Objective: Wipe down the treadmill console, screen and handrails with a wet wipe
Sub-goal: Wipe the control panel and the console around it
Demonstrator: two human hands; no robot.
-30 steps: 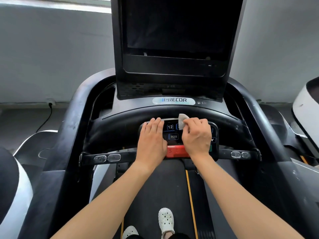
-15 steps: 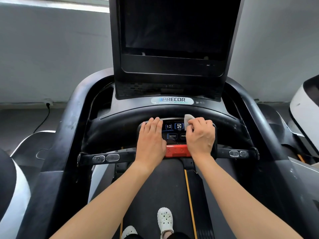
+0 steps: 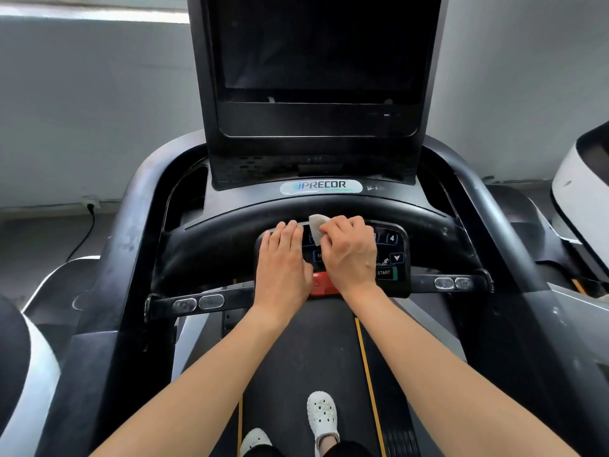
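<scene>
The black treadmill console [image 3: 393, 249] with lit buttons sits below a large dark screen [image 3: 318, 44]. My right hand [image 3: 351, 252] grips a folded white wet wipe [image 3: 317, 227] and presses it on the console's button panel, left of centre. Flat on the console's left part lies my left hand [image 3: 283, 258], fingers straight and together. A red stop bar [image 3: 324, 285] shows between my wrists. The curved front handrail [image 3: 214, 239] arches just behind the console, and black side handrails [image 3: 128, 225] run down both sides.
Short grip bars with metal sensor pads stick out left [image 3: 197, 303] and right [image 3: 451, 283] of the console. Neighbouring white machines stand at the left [image 3: 19, 374] and right [image 3: 580, 192] edges. My white shoes [image 3: 323, 413] stand on the belt. A grey wall lies behind.
My right hand has slid the wipe leftwards across the button panel, uncovering the buttons on the right side. My left hand has stayed flat on the console's left part.
</scene>
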